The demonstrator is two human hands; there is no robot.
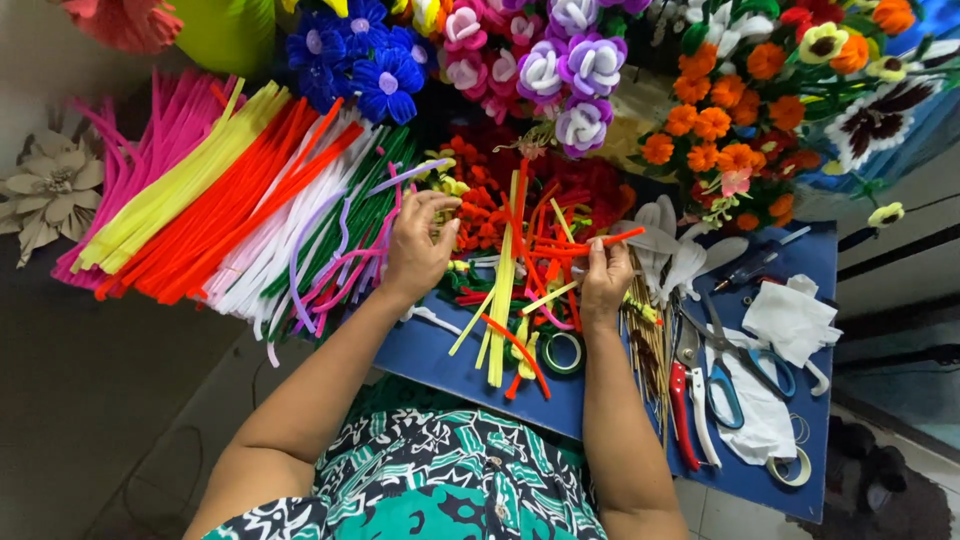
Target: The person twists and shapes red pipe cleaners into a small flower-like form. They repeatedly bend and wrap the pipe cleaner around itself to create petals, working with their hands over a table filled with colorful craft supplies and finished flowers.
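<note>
Sorting step in hand: right hand [605, 275] pinching orange pipe cleaner [600, 241]; left hand [418, 250] curled, empty, over pile [500, 215]. Next likely needs a matching stem, gripped firmly.

Blue table [430, 350], seen from above. An orange pipe cleaner [590, 243] is pinched in the right hand [605, 280]; small yellow pieces [445, 215] are fingered by the left hand [418, 250]. Bundled pipe cleaners [220, 200] are laid at left, blue-handled scissors [735, 365] and red-handled pliers [685, 400] at right. Finished flowers [560, 70] are ranged behind.
</note>
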